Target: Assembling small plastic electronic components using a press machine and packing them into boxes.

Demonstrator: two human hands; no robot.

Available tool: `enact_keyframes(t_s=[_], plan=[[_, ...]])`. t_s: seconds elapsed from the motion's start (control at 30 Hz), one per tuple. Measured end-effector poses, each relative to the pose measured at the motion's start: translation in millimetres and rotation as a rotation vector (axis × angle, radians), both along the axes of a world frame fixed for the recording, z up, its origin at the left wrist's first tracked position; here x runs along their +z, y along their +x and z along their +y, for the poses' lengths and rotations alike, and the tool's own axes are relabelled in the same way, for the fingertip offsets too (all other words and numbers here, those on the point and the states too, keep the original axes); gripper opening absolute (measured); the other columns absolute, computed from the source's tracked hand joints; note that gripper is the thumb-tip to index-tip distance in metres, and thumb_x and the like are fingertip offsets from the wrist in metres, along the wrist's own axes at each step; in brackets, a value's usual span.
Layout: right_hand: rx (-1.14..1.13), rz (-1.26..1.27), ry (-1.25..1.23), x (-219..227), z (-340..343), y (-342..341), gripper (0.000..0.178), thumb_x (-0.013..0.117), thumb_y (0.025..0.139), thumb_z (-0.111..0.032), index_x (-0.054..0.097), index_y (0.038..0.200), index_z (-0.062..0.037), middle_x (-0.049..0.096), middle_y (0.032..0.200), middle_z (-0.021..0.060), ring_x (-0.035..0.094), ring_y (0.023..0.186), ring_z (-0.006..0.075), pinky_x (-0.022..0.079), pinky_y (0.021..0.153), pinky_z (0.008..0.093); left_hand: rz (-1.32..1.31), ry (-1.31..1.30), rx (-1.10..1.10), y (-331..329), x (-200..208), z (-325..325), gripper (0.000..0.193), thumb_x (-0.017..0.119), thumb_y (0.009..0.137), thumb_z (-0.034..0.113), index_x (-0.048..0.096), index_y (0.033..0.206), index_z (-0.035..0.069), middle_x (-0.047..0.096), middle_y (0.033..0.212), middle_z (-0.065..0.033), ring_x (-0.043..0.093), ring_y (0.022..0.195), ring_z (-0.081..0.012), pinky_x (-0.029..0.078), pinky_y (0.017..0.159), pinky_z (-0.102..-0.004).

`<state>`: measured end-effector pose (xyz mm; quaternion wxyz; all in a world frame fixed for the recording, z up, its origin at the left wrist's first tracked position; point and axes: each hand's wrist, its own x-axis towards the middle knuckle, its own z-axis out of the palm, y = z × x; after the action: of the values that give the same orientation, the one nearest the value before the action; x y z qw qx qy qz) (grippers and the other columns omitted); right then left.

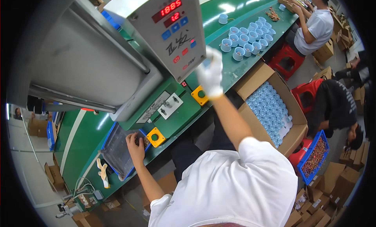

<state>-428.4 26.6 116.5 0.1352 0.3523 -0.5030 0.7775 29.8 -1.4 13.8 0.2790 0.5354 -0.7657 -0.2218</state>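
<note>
tiny brownish parts (146, 142) lie just r of half-curled bare l hand (135, 148), white-gloved r hand (210, 73) farther, both holds unclear.

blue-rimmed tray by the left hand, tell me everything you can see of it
The tray is shallow and roughly rectangular, plastic-looking, with blue walls and a dark grey inside. It lies face up on the green worktop, beside a yellow button box. The left hand reaches into its right side, near small loose pieces.

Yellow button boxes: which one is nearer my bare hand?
The left yellow box, close beside your bare left hand; the other yellow box sits farther right, below your gloved right hand.
</note>
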Motion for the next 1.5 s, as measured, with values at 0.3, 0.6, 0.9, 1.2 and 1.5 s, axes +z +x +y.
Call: enact_keyframes(t_s=[0.3, 0.6, 0.9, 1.2, 1.5], plan=[[-0.008, 0.474, 1.115, -110.3, -151.5, -179.3, 0.033, 0.067, 0.098, -0.044, 0.081, 0.115, -0.0188, 0.07, 0.127, 0.0215, 0.07, 0.112, 0.0432, 0.058, 0.095, 0.0538, -0.137, -0.022, -0.031, -20.3, -3.7, -24.1, 0.032, 0.077, 0.098, 0.013, 0.074, 0.127, 0.0, 0.066, 0.135, -0.0178, 0.06, 0.13, -0.0398, 0.047, 0.114, -0.0472], [-0.056, 0.871, 1.278, -13.8, -1.0, -270.6, 0.039, 0.064, 0.093, -0.02, 0.072, 0.131, -0.0109, 0.075, 0.116, 0.0219, 0.072, 0.109, 0.0441, 0.058, 0.095, 0.0549, -0.18, -0.103, 0.035, -5.7, 1.0, -12.2, 0.03, 0.079, 0.092, 0.015, 0.077, 0.12, 0.002, 0.07, 0.13, -0.0192, 0.063, 0.123, -0.0417, 0.051, 0.108, -0.0494], [0.331, 0.994, 1.571, -50.2, 7.5, -325.0, 0.039, 0.06, 0.098, -0.013, 0.066, 0.136, -0.0094, 0.072, 0.128, 0.0258, 0.067, 0.122, 0.0463, 0.048, 0.112, 0.0567, -0.086, -0.097, 0.086, -18.2, 2.6, 6.1, 0.026, 0.079, 0.093, 0.018, 0.079, 0.114, 0.003, 0.07, 0.128, -0.0168, 0.065, 0.12, -0.0409, 0.054, 0.106, -0.0494], [-0.034, 0.797, 1.397, -72.7, -38.3, -290.9, 0.026, 0.062, 0.101, -0.026, 0.067, 0.116, -0.0058, 0.077, 0.111, 0.0276, 0.071, 0.108, 0.0504, 0.056, 0.092, 0.0612, -0.147, -0.126, 0.022, -9.0, -4.5, -18.3, 0.024, 0.077, 0.095, 0.018, 0.08, 0.113, 0.003, 0.072, 0.127, -0.0188, 0.065, 0.12, -0.0422, 0.052, 0.106, -0.0501], [0.339, 1.039, 0.993, -30.8, -29.4, -125.1, 0.015, 0.074, 0.087, -0.014, 0.076, 0.101, -0.0112, 0.079, 0.09, 0.0149, 0.076, 0.083, 0.0382, 0.061, 0.075, 0.0508, -0.161, -0.047, 0.024, -12.1, -2.9, -10.7, 0.026, 0.075, 0.1, 0.017, 0.077, 0.12, 0.0, 0.069, 0.132, -0.0154, 0.062, 0.125, -0.0385, 0.049, 0.11, -0.0477]])
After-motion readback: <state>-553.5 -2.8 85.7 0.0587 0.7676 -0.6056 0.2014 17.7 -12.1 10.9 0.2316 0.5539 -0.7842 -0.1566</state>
